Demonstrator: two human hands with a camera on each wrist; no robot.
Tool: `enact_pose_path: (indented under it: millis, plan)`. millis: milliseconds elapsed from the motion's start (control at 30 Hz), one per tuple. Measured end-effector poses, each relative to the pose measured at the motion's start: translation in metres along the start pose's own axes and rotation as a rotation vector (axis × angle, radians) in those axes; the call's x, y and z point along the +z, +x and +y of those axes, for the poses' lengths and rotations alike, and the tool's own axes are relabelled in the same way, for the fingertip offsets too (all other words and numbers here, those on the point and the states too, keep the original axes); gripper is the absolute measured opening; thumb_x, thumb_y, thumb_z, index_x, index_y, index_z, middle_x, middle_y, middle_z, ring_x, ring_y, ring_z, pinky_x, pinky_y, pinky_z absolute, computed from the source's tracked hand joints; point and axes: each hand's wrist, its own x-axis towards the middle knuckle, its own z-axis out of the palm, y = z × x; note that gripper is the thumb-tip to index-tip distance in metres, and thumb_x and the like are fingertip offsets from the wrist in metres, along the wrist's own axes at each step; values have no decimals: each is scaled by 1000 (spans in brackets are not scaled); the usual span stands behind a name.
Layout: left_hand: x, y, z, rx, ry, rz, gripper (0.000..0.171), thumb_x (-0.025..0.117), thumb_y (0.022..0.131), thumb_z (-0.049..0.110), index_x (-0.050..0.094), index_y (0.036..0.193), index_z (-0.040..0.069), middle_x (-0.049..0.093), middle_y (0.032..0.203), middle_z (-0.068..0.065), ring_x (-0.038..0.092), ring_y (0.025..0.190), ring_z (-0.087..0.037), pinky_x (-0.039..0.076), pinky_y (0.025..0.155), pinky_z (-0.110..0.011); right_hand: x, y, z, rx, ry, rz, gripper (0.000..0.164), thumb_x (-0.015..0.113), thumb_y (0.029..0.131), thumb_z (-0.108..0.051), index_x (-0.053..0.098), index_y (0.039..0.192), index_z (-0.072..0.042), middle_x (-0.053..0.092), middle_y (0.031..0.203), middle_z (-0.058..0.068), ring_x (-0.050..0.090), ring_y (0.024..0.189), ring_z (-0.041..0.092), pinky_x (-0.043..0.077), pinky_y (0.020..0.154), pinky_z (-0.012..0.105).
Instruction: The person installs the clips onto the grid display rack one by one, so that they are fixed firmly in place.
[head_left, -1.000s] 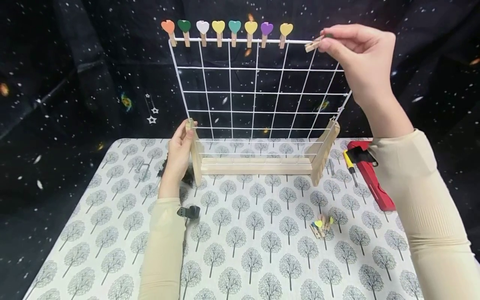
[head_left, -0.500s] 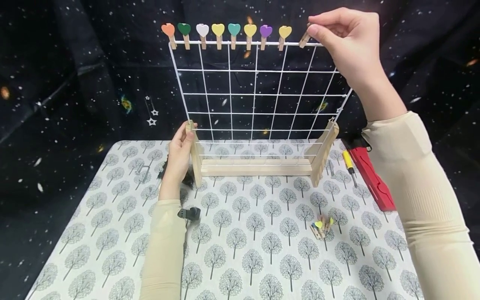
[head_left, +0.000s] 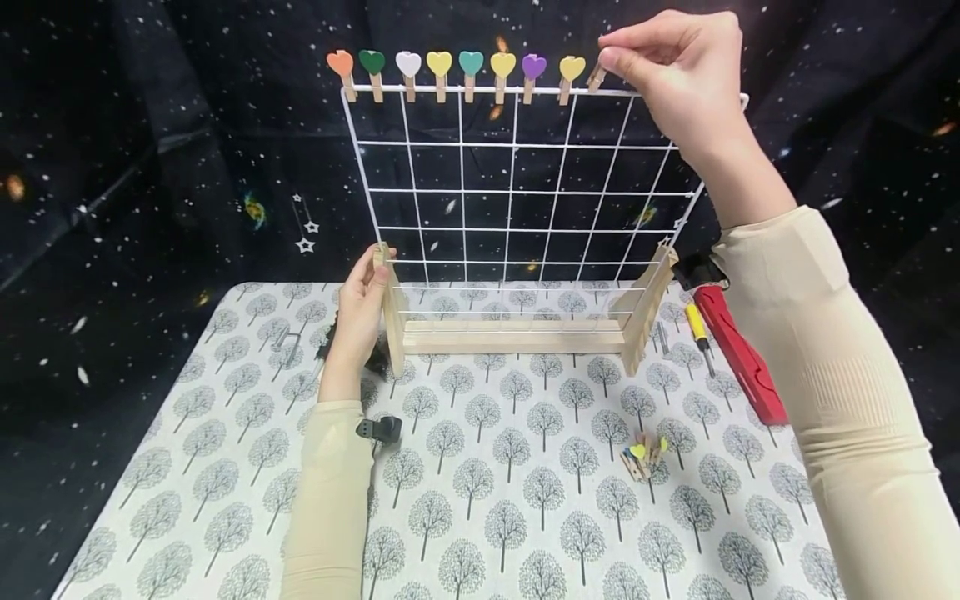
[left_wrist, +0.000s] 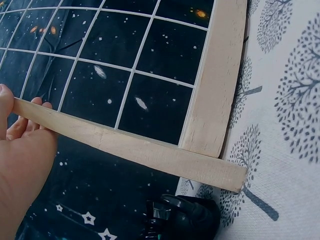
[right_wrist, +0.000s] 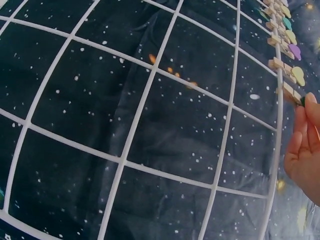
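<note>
A white wire grid (head_left: 487,192) stands upright in a wooden stand (head_left: 517,340). Along its top wire sits a row of wooden clothespins with coloured hearts, from an orange one (head_left: 341,64) at the left to a yellow one (head_left: 572,69). My right hand (head_left: 686,79) pinches another clothespin (head_left: 596,77) at the top wire, just right of that yellow one. In the right wrist view this clothespin (right_wrist: 291,93) meets the wire, and a bit of dark green shows at the fingertips. My left hand (head_left: 360,304) grips the top of the stand's left upright (left_wrist: 125,144).
Several loose clothespins (head_left: 642,454) lie on the tree-patterned cloth (head_left: 510,533) at the right. A yellow-handled screwdriver (head_left: 697,327) and a red case (head_left: 742,354) lie beyond them, partly near the right sleeve. Dark star-printed fabric hangs behind the grid.
My right hand has moved left along the top wire, bringing its clothespin close to the last yellow-heart one and upright against the wire. The left hand has stayed on the upright.
</note>
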Motion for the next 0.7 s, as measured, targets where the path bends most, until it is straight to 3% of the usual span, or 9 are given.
enact_pose_path:
  millis: [200, 400, 500, 700]
  plan:
    - [0, 0, 0, -6, -2, 1, 48, 40, 90, 28, 30, 135, 13, 43, 131, -7, 35, 123, -19, 31, 103, -29, -1, 4, 4, -72, -131, -34, 22, 65, 76, -23, 70, 91, -7, 62, 77, -13, 50, 62, 5, 38, 57, 15]
    - [0, 1, 0, -4, -14, -1, 50, 40, 91, 28, 28, 135, 9, 40, 132, -12, 36, 123, -17, 30, 103, -29, -1, 12, 8, -103, -266, -77, 23, 64, 77, -29, 70, 91, -12, 66, 82, -8, 50, 59, 2, 33, 49, 17]
    - [0, 1, 0, 1, -16, -1, 51, 41, 90, 28, 28, 135, 7, 41, 131, -12, 36, 123, -18, 30, 103, -30, -2, 14, 4, -77, -309, -124, 24, 62, 78, -31, 70, 93, -13, 66, 82, -7, 50, 58, 3, 31, 47, 19]
    - [0, 1, -2, -8, -12, 1, 50, 41, 90, 30, 30, 135, 12, 44, 130, -6, 36, 122, -18, 30, 103, -31, -7, 20, -2, 61, -281, -221, 30, 62, 77, -33, 68, 99, -13, 59, 70, -14, 44, 60, 7, 31, 47, 19]
